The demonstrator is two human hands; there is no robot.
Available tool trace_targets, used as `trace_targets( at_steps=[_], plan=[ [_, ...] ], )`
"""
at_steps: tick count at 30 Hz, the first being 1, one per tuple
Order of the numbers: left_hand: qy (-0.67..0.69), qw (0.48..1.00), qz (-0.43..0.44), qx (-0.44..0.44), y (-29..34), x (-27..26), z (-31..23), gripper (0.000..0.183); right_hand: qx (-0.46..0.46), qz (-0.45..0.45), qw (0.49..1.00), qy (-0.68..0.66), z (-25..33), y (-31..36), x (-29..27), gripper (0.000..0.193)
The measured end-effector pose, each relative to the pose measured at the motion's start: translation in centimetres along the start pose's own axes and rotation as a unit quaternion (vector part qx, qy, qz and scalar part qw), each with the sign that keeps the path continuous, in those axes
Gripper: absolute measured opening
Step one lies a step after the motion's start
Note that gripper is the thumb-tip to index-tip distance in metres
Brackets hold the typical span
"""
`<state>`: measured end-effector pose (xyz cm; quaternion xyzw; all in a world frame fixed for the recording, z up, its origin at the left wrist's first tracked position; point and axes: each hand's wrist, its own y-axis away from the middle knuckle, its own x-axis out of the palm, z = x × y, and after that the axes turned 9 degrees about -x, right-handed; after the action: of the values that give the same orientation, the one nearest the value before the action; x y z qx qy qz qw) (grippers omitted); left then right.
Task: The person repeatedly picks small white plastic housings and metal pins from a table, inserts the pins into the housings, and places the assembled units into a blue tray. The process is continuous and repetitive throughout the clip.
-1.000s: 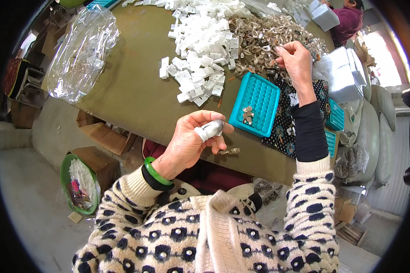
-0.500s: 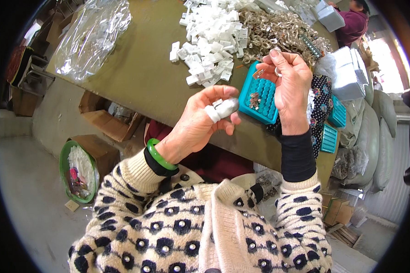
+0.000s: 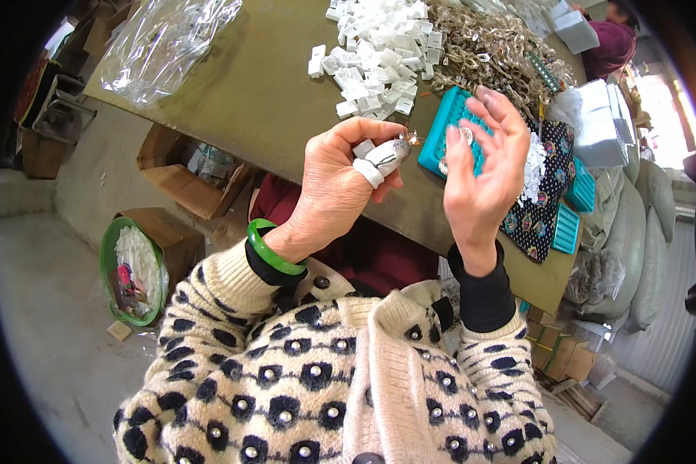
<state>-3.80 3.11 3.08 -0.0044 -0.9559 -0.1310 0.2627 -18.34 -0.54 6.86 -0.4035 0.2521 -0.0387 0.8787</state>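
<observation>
Head camera: left one of two, worn on the head, wide fisheye, upright
Facing: down and forward, over the patterned sweater [image 3: 286,387] onto the tabletop [image 3: 278,100]
Nearness: close above the sweater, which fills the lower part
Tabletop: near edge slanting down rightward, far part running out at the top

Cream knit cardigan [image 3: 301,394], dark spots, pearly beads; green bangle [image 3: 264,251]; black cuffs [image 3: 487,300].
</observation>
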Motion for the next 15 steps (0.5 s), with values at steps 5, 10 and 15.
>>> trace_targets(
  at_steps=[5, 10, 15],
  plan=[
    [0.075, 0.997, 0.031, -0.01, 0.3, 0.0, 0.4, 0.015, -0.144, 0.148, 0.973, 0.104, 0.2, 1.2, -0.7, 0.027],
    [0.168, 0.982, 0.083, -0.037, 0.2, -0.6, 0.4, 0.016, -0.147, 0.139, 0.976, 0.08, -0.2, 1.9, -0.4, 0.018],
    [0.275, 0.948, 0.096, -0.126, 0.6, -0.9, 0.7, 0.017, -0.093, 0.144, 0.985, 0.006, -0.3, 2.3, -0.1, 0.017]
  ],
)
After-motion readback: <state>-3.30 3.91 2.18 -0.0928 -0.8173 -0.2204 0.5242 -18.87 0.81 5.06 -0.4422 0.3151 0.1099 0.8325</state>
